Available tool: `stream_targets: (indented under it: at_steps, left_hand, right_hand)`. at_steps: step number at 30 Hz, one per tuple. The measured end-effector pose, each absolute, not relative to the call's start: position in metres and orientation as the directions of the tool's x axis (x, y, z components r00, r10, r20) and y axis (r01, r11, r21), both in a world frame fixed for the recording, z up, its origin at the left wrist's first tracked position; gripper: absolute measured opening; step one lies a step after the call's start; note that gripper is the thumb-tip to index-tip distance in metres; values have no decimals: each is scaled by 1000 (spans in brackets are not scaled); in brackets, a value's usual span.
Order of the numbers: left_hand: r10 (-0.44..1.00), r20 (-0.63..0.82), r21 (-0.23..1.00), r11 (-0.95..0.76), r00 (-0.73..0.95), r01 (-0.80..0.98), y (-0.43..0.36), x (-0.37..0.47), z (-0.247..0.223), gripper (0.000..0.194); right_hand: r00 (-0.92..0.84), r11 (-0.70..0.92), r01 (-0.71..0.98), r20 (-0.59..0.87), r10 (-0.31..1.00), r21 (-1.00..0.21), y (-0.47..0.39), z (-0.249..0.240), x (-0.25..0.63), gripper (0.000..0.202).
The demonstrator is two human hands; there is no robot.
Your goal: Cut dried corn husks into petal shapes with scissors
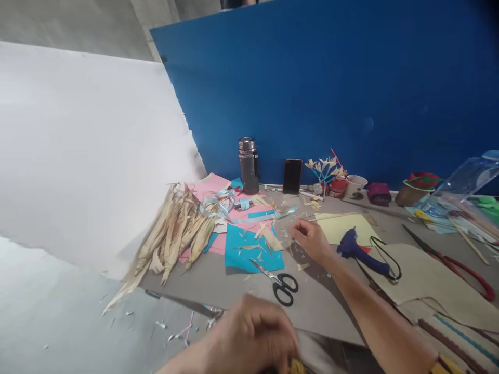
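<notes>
R. hand [311, 240] and blurred L. hand [255, 332] were curled, grips unclear; scissors [278, 280] nr. table edge [323, 328] could've been knocked off by L.-hand sweep.

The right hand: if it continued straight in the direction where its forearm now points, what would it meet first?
Probably the end of the pale blue ribbon, ahead of the right hand; depth is unclear, so it might pass above.

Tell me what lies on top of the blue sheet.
Pale scraps and the scissor blades lie on the blue sheet; whatever part of it they cover cannot be seen.
</notes>
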State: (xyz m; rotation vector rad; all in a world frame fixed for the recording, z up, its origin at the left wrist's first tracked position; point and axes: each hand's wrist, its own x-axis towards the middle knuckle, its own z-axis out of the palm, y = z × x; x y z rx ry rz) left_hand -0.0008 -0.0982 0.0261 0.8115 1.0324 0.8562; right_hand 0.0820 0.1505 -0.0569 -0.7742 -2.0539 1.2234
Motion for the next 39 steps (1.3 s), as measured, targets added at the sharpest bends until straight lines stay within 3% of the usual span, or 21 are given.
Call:
stream_targets:
  at_steps: [2, 3, 6, 9, 11, 15, 18, 21, 23, 27, 31, 36, 39]
  left_hand:
    - [915, -349, 931, 364, -203, 38, -94, -14, 18, 16]
    - [896, -302, 920, 364, -326, 147, -92, -19, 13, 15]
    - [899, -266, 893, 366, -348, 262, -89, -33, 2, 16]
    - [907, -230, 895, 339, -354, 288, -84, -40, -6, 17]
    - [908, -209, 896, 326, -362, 302, -76, -43, -11, 19]
    - [916, -192, 922, 291, -352, 256, -52, -57, -19, 20]
    - [915, -99, 904, 246, -391, 348, -34, -74, -21, 21]
    - [928, 23, 793, 209, -371, 572, -17, -92, -13, 19]
    - [950, 27, 734, 192, -310, 651, -7, -107, -3, 19]
    - [954, -50, 687, 248, -296, 683, 17, -141, 11, 19]
    - [957, -20, 555, 252, -290, 793, 35, -161, 0, 16]
    - [978, -34, 486, 197, -207, 852, 38, -142, -27, 8]
    - [982, 28, 369, 162, -185, 915, 33, -128, -36, 9]
  right_hand:
    - [-698, 629, 268, 302, 649, -730, 142, -59, 79, 18]
    - [-745, 728, 291, 330, 580, -621, 136, -60, 77, 17]
    - [-861, 884, 330, 280, 426, -331, 121, -59, 70, 31]
    - [-882, 902, 406, 194, 429, -147, 112, -56, 64, 28]
    - [-873, 889, 450, 168, 458, -86, 112, -56, 63, 23]
    - [-842, 859, 503, 170, 512, -98, 116, -57, 66, 26]
    - [-840, 862, 497, 193, 507, -102, 116, -57, 68, 31]
    - [-854, 871, 488, 178, 489, -53, 113, -57, 66, 28]
    - [-867, 879, 477, 155, 473, -13, 112, -58, 63, 20]
    - [-864, 874, 486, 155, 479, 11, 113, -62, 61, 18]
    - [-841, 856, 518, 182, 509, 0, 115, -67, 62, 25]
    - [-835, 852, 524, 196, 514, -1, 116, -69, 61, 35]
    - [-833, 851, 525, 200, 515, -4, 116, -68, 60, 35]
